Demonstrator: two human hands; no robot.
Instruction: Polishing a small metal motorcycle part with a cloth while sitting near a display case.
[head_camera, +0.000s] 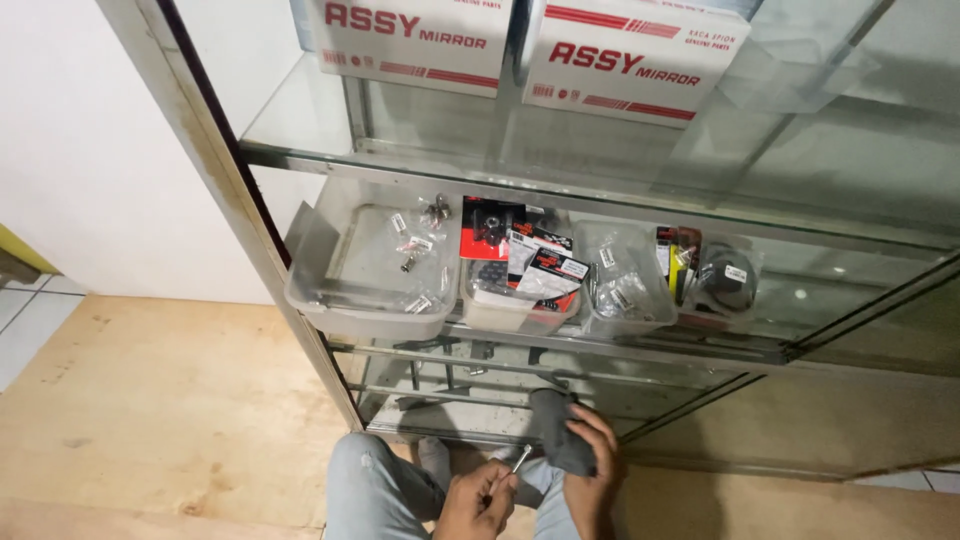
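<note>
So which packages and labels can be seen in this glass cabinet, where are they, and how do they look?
Two boxes: top shelf, side by side; white cardboard, red print.
Red-black card packs: middle bin, second shelf; flat, white labels.
Clear bags: left bin; small metal parts, white stickers.
Clear bags: right bin; white stickers.
Dark round part: far right; bagged, white label.
</note>
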